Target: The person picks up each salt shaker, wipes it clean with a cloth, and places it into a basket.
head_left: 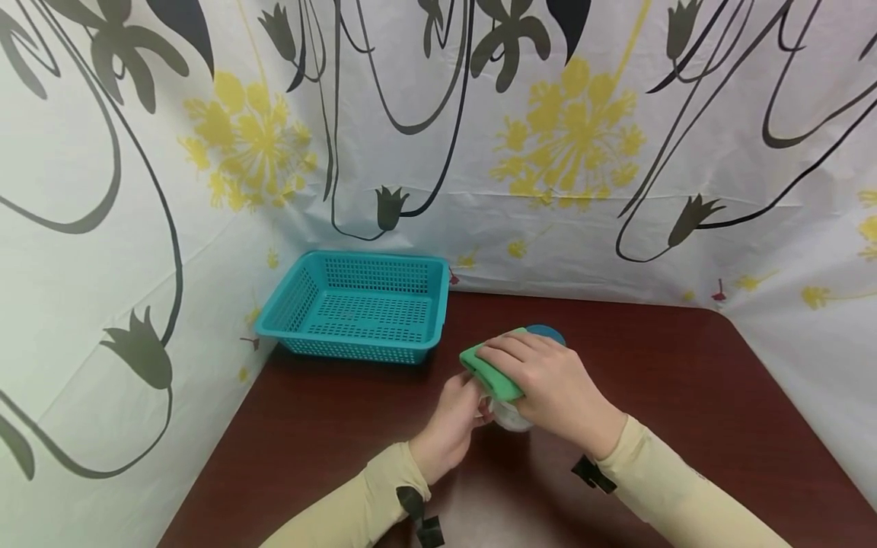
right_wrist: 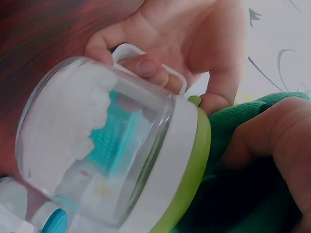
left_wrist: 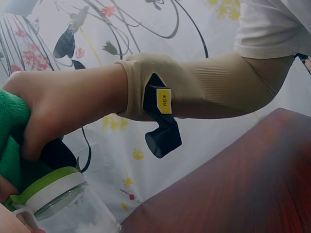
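A clear jar with a white collar and green lid holds white contents and appears tilted. My left hand grips its white handle, fingers passing through the loop. My right hand holds a folded green cloth against the lid. The cloth and right hand hide part of the lid in the head view.
A teal perforated basket stands at the back left of the dark red table. A blue round object is partly hidden behind my right hand. In the right wrist view, a blue-capped container lies beyond the jar. Patterned sheets hang around the table.
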`<action>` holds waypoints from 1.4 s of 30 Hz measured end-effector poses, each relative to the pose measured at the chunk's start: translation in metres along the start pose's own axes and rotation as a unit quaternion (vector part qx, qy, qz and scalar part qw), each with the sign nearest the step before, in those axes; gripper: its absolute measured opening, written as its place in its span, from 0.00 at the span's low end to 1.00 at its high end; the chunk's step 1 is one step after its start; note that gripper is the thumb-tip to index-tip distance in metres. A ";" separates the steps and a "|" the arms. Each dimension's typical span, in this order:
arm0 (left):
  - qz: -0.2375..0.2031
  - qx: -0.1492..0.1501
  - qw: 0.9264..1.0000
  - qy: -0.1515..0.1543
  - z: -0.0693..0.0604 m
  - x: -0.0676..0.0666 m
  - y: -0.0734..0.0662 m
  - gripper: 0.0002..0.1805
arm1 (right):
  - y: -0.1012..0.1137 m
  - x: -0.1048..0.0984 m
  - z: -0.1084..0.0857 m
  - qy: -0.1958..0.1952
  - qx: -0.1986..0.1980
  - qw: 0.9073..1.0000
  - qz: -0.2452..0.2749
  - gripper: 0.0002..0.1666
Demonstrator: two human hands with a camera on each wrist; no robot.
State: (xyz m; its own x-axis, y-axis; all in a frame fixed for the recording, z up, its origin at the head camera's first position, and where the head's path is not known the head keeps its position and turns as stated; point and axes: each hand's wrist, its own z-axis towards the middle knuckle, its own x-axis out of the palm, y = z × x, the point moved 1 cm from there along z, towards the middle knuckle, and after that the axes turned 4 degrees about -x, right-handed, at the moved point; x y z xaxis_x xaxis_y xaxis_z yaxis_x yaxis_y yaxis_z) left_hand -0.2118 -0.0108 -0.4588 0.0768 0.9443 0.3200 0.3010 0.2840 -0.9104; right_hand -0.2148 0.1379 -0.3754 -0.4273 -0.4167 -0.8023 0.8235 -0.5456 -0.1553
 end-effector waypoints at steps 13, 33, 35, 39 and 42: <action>0.001 -0.004 1.000 -0.021 0.000 -0.010 -0.008 0.09 | -0.025 -0.008 -0.034 0.017 0.024 0.999 -0.036 0.38; -0.026 0.000 1.000 -0.013 0.005 -0.006 -0.022 0.07 | -0.013 -0.009 -0.039 -0.174 -0.057 0.979 -0.088 0.21; -0.025 0.000 1.000 -0.013 0.006 -0.006 -0.023 0.06 | -0.009 -0.008 -0.035 -0.182 -0.075 0.976 -0.096 0.19; -0.018 -0.001 1.000 -0.010 0.007 -0.007 -0.027 0.05 | -0.003 -0.005 -0.032 -0.188 -0.115 0.968 -0.120 0.18; -0.010 0.000 1.000 -0.007 0.007 -0.008 -0.030 0.04 | 0.001 -0.001 -0.032 -0.192 -0.150 0.960 -0.138 0.18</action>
State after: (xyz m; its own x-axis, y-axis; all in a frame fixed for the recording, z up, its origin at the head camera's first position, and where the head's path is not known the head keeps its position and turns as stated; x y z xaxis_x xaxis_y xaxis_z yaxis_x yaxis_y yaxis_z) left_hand -0.2283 -0.0260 -0.4356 0.0569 0.9405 0.3351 0.3026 0.3036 -0.9035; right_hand -0.2018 0.1607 -0.3934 -0.7038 -0.5546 -0.4440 0.7045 -0.4638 -0.5372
